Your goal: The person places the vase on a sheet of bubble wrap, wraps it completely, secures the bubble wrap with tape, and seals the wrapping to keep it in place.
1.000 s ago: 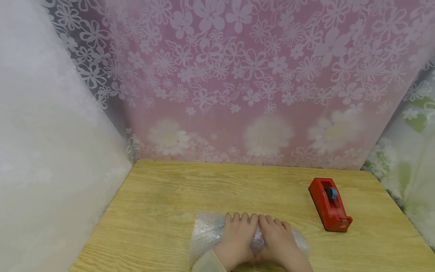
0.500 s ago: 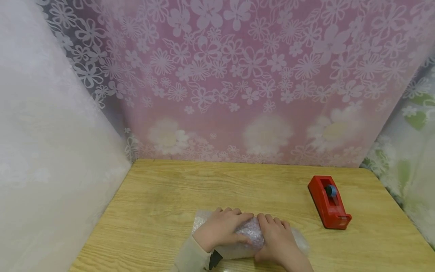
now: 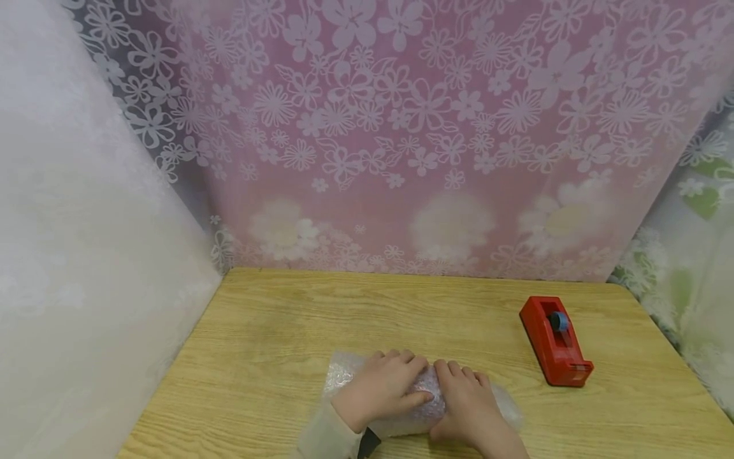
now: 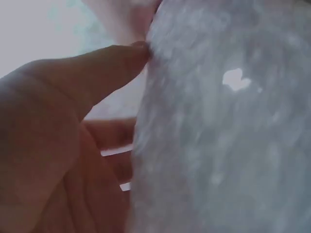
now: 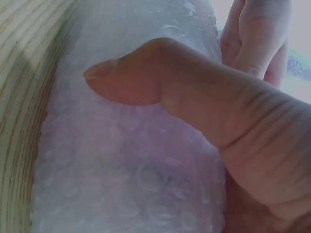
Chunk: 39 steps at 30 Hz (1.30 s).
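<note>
A roll of clear bubble wrap (image 3: 427, 392) lies on the wooden table at the near edge of the head view. Something faintly purple shows through its layers; its kind is hidden. My left hand (image 3: 381, 386) grips the roll left of its middle, fingers over the far side and thumb toward the near side. In the left wrist view its thumb tip touches the edge of the bubble wrap (image 4: 218, 121). Right beside it, my right hand (image 3: 467, 401) holds the roll, its fingers curling over the far side. The right thumb presses across the wrap (image 5: 126, 174) in the right wrist view.
A red tape dispenser (image 3: 555, 344) with a small blue-edged roll of tape stands at the right of the table (image 3: 275, 331). Pink floral cloth (image 3: 367, 159) hangs behind the table, with pale cloth (image 3: 103, 255) along the left side.
My left hand has shifted left along the roll and turned, with its thumb now apart from the right hand. More of the purple-tinted middle shows. The right hand has stayed in place.
</note>
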Tool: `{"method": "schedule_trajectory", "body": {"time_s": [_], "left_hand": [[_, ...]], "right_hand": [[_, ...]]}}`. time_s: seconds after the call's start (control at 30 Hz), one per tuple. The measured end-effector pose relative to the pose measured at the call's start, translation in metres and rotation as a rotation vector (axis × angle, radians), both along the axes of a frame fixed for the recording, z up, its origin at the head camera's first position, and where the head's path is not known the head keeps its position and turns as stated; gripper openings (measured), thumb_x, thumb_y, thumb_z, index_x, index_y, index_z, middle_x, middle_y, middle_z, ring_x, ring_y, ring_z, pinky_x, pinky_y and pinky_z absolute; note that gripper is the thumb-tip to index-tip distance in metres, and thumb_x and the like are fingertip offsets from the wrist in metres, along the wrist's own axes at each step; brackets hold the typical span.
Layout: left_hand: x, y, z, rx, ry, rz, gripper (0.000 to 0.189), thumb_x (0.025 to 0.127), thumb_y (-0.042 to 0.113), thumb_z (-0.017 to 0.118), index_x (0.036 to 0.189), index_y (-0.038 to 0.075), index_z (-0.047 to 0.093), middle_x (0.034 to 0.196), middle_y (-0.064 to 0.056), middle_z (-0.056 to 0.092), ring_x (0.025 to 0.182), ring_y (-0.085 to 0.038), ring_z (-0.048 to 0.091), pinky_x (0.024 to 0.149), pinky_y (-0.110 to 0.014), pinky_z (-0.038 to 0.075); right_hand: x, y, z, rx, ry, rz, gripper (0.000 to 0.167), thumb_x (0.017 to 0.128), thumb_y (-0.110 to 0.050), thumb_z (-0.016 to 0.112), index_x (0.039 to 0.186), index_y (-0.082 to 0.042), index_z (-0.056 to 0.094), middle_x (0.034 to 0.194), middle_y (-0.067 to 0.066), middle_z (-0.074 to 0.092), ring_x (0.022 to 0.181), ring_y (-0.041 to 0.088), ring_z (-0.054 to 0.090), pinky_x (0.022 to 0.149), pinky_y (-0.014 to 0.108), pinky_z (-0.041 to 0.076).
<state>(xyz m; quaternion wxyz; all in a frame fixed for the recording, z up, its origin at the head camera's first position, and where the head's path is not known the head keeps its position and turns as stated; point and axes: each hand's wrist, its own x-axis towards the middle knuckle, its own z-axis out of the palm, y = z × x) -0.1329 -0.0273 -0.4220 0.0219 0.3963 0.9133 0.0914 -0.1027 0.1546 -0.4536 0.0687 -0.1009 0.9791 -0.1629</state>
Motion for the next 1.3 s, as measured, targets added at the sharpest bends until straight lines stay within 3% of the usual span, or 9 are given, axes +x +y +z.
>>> {"method": "schedule_trajectory", "body": {"time_s": [0.2, 0.43, 1.0, 1.3], "left_hand": [[0.001, 0.006, -0.005, -0.004, -0.003, 0.033, 0.045, 0.093, 0.052, 0.063, 0.116, 0.014, 0.057, 0.099, 0.008, 0.062, 0.085, -0.010, 0.058, 0.080, -0.033, 0.049], [0.005, 0.008, -0.002, -0.023, -0.065, 0.050, 0.047, 0.095, 0.049, 0.061, 0.129, 0.017, 0.057, 0.122, 0.006, 0.060, 0.110, -0.014, 0.057, 0.092, -0.038, 0.048], [0.007, 0.008, 0.000, 0.010, -0.073, 0.057, 0.040, 0.091, 0.040, 0.069, 0.117, 0.014, 0.054, 0.107, 0.006, 0.061, 0.091, -0.012, 0.057, 0.085, -0.035, 0.049], [0.009, 0.010, 0.002, -0.034, -0.051, 0.042, 0.043, 0.094, 0.040, 0.066, 0.129, 0.019, 0.053, 0.120, 0.005, 0.063, 0.106, -0.017, 0.061, 0.092, -0.040, 0.049]], "right_hand": [[0.000, -0.001, 0.000, 0.012, -0.008, -0.004, 0.093, 0.044, -0.032, 0.093, 0.125, -0.007, 0.055, 0.121, 0.014, 0.060, 0.111, 0.042, 0.055, 0.092, 0.066, 0.037], [0.000, -0.003, 0.002, 0.023, -0.010, -0.002, 0.095, 0.044, -0.031, 0.092, 0.126, -0.007, 0.052, 0.121, 0.014, 0.059, 0.113, 0.043, 0.054, 0.094, 0.068, 0.035], [0.009, -0.008, 0.002, -0.045, 0.052, -0.013, 0.098, 0.044, -0.030, 0.098, 0.123, -0.012, 0.043, 0.111, 0.010, 0.059, 0.104, 0.038, 0.056, 0.095, 0.066, 0.035], [0.010, -0.009, 0.003, 0.003, 0.071, 0.014, 0.098, 0.045, -0.032, 0.096, 0.125, -0.008, 0.046, 0.115, 0.014, 0.060, 0.108, 0.043, 0.055, 0.096, 0.066, 0.034]]}}
